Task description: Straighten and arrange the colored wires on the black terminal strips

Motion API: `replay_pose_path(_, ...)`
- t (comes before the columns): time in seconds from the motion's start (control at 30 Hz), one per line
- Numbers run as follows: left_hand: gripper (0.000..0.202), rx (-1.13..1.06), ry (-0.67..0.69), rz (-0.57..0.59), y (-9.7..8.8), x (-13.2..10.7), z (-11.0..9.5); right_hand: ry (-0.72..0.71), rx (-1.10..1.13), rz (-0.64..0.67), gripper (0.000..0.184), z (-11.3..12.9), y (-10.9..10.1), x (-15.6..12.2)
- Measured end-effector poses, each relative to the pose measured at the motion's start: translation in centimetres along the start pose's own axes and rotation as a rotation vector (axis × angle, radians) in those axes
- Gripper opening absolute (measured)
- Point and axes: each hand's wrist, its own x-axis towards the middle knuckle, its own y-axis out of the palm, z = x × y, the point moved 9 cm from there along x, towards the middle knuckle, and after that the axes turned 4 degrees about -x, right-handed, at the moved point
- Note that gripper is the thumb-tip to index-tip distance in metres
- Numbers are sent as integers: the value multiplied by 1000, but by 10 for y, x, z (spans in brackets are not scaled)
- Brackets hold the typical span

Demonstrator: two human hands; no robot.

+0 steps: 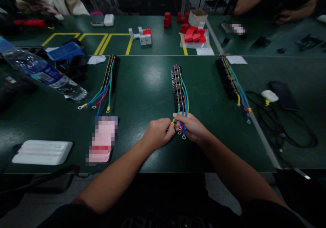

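Centrally, one black terminal strip (178, 89) is lying on the green counter (142, 95), just beyond both hands; its long axis is running away from the person, the far end leaning slightly left. Its near end is pointing at the fingers, the right hand (195, 127) being the nearer of the two; whether skin is touching the strip, one cannot tell. Coloured wires (187, 99), blue, green and red among them, are trailing from the strip toward the person. Right hand: reaching in from the lower right, thumb pointing left across the bundle, fingers closing round the wires, with metal ring lugs (183, 137) showing below. Left hand (158, 132): reaching in from the lower left, back of the hand up, wrist straight, thumb and forefinger apparently pinching the yellow-sleeved end (172, 121) of a green wire, the other fingers curling under. Flanking items: a second wired strip (111, 73) is lying well apart to the left, a third strip (227, 78) to the right; a phone (104, 136) is resting left of the left hand.
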Motion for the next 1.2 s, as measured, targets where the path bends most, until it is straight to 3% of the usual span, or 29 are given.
replay_pose_path(1.2,25,59,30,-32,2,-1,0,-5,-1,5,29,-1,0,2)
